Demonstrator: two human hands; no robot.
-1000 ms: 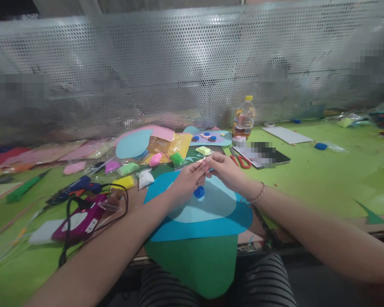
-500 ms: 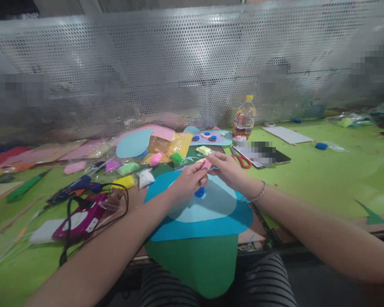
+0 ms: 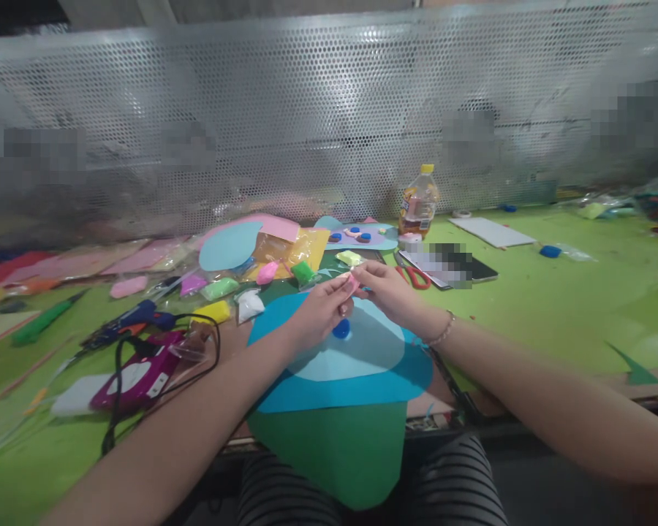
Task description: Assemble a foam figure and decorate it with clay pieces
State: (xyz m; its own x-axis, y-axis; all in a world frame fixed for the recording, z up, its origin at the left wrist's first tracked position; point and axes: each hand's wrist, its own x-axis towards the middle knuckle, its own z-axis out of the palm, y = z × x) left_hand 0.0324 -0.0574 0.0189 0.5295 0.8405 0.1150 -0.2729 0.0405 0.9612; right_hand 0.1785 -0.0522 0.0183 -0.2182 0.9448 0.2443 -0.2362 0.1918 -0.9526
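Observation:
My left hand (image 3: 326,307) is closed, its thumb and fingers pinching a small pink piece of modelling clay (image 3: 352,284). From the other side my right hand (image 3: 382,285) pinches at the same pink piece, so the fingertips of both hands nearly meet. Below them lies a light blue paper shape (image 3: 356,354) on a larger blue paper shape (image 3: 340,394). A round blue piece of clay (image 3: 341,329) rests on the light blue paper, just under my left hand. Green paper (image 3: 334,453) sticks out past the table's front edge.
Several small clay packets, among them a white packet (image 3: 249,305) and a yellow packet (image 3: 212,313), lie left of my hands. Further left are a glue gun (image 3: 123,323) and a purple power strip (image 3: 142,372) with cables. Scissors (image 3: 415,277), a phone (image 3: 479,267) and a bottle (image 3: 420,201) stand beyond my right hand.
Both hands stay in nearly the same place over the blue paper. My fingers have shifted slightly around the pink clay, and less of it shows now.

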